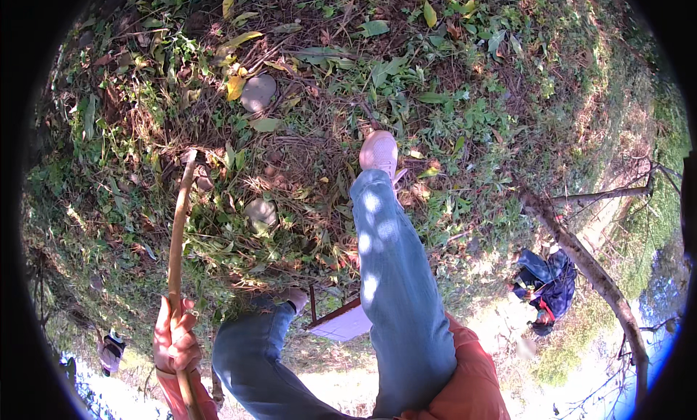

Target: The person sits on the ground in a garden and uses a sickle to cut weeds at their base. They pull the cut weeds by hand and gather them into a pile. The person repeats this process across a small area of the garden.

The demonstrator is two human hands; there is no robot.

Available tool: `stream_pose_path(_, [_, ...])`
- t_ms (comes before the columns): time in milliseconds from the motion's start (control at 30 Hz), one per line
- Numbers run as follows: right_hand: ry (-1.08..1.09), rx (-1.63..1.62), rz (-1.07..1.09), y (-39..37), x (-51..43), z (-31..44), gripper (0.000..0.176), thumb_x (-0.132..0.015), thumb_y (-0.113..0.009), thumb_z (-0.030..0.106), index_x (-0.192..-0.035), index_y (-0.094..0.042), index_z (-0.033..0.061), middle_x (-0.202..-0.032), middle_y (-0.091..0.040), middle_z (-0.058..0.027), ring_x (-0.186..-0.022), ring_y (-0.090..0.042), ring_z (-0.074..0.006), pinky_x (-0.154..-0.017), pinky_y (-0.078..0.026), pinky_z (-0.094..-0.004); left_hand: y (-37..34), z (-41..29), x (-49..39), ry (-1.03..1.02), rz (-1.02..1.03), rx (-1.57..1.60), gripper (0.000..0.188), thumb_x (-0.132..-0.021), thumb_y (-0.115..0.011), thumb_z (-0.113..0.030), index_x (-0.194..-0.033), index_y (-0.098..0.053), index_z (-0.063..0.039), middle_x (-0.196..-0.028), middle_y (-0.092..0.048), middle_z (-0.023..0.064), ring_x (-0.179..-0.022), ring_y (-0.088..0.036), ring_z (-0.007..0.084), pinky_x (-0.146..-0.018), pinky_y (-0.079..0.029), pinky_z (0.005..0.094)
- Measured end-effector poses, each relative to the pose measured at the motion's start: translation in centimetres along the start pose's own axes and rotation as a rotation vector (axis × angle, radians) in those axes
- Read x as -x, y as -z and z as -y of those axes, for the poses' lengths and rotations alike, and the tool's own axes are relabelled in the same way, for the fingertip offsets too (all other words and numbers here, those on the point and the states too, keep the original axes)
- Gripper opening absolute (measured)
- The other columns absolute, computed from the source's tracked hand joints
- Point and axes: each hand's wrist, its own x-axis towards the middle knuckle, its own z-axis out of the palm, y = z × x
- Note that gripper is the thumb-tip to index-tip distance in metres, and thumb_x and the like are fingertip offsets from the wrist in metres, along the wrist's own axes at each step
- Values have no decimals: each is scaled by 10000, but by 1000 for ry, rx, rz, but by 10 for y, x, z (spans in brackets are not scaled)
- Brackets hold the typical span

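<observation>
My left hand (177,335) is wrapped around a long wooden tool handle (178,229) at the lower left. The handle runs up to the ground, where its far end rests among cut weeds and dry stalks. A dark head seems to sit there, half hidden by plants, so its exact kind is unclear. My right hand is out of view; only the orange sleeve (465,376) shows beside my thigh. My right leg in blue jeans (389,246) reaches forward, with a pink shoe (379,152) on the weedy ground. The left leg (256,344) is bent further back.
Stones (258,93) (261,213) lie among the leaves. A bare branch (585,256) arches along the right. A person in dark clothing (550,284) is beyond my right side, another person (111,349) far left. A pale panel with a dark frame (346,321) stands behind my legs.
</observation>
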Motion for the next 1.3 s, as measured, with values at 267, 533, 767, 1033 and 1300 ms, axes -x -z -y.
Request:
stream_pose_path(267, [85,-112,96,-41,7,45,296,-861,-527,290,-979,-602,29,-922,-643,-187,-707,-616,-307,-680,-494,-421,-59,-7,-11,124,-22,-34,587,-1039,-274,-408,-1316,-358,103,-700,-375,35,-402,-358,89,-289,-323,260])
stream_pose_path(533, [215,-158,206,-76,27,44,321,-862,-521,305,-993,-614,28,-949,-653,-202,-739,-634,-329,-706,-502,-440,-109,-4,-37,170,-172,-129,534,-1030,-358,-370,-1242,-429,115,-675,-391,18,-408,-381,66,-302,-323,241])
stream_pose_path(767, [232,-106,457,36,74,-35,252,-844,-542,264,-980,-641,76,-1008,-652,-190,-930,-625,-375,-784,-496,-462,-143,-18,-55,249,-269,-137,517,-1015,-411,-365,-1154,-492,126,-665,-433,14,-409,-396,63,-316,-331,236])
stream_pose_path(1033, [150,-31,48,261,36,-24,110,-796,-575,188,-784,-602,82,-825,-633,-152,-810,-615,-382,-699,-481,-472,-165,-37,-76,282,-388,-121,509,-990,-434,-388,-1074,-494,110,-613,-426,-1,-399,-408,71,-313,-322,244])
stream_pose_path(1300, [363,108,-54,444,-50,26,43,-679,-596,64,-709,-565,64,-658,-558,-138,-632,-581,-309,-606,-458,-412,-201,-62,-99,314,-470,-194,471,-978,-464,-377,-908,-478,89,-582,-460,-5,-381,-448,49,-300,-363,194])
